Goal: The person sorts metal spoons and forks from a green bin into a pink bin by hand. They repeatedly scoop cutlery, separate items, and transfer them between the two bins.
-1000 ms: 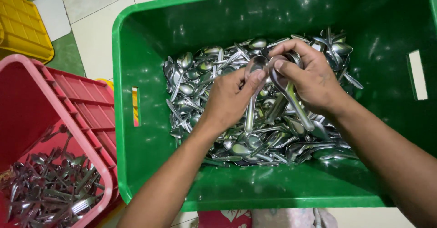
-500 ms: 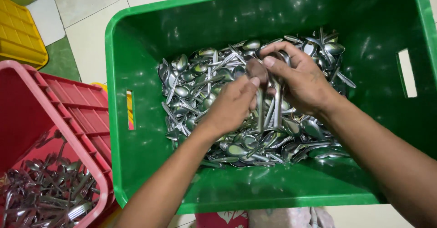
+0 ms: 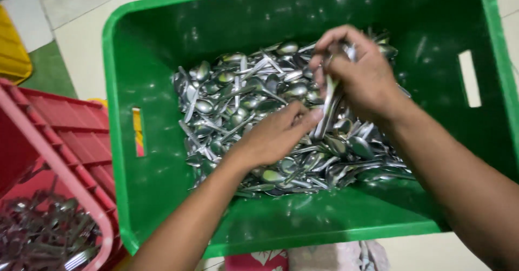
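The right hand [image 3: 363, 79] has its grip closed around a small bunch of metal spoons [image 3: 328, 106], their handles hanging down toward the heap, while the left hand [image 3: 278, 134] lies flat on the pile with fingers loosely extended, gripping nothing. The pile of spoons [image 3: 243, 95] fills the bottom of a green plastic crate [image 3: 162, 60]; a red crate [image 3: 65, 136] with more cutlery stands to its left on the tiled floor [image 3: 81, 27]

Silver spoons [image 3: 243, 95] in green crate [image 3: 162, 60], red crate [image 3: 65, 125] alongside

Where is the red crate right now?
In the head view, the red crate sits at the lower left, beside the green bin, holding metal cutlery.
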